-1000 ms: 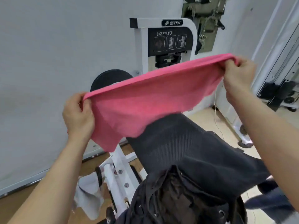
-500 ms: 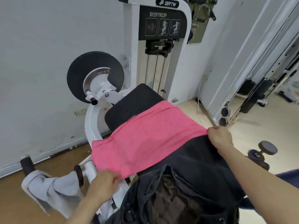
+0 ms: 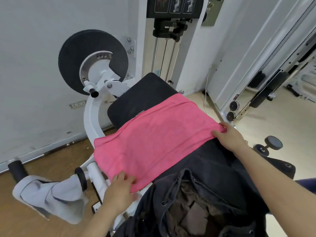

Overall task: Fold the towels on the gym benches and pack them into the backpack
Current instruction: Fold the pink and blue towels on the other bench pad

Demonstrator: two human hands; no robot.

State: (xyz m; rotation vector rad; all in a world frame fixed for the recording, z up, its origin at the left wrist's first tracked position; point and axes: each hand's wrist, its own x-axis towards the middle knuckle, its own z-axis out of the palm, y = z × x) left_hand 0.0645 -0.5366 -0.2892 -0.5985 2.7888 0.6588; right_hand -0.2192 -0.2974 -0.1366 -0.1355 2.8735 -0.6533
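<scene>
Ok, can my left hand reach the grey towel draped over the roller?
Probably yes: the grey towel hangs just left of the left hand, nothing between them but the white frame, though that hand is holding the pink towel.

black bench pad | pink towel is lying spread across its middle | dark backpack is sitting open at its 6 o'clock end

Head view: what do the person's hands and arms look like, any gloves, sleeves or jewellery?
The left hand and right hand are bare: no gloves, rings or watch show. The left forearm and right forearm are uncovered to the frame's edge. Dark blue cloth at the right edge may be clothing; unclear.
</scene>
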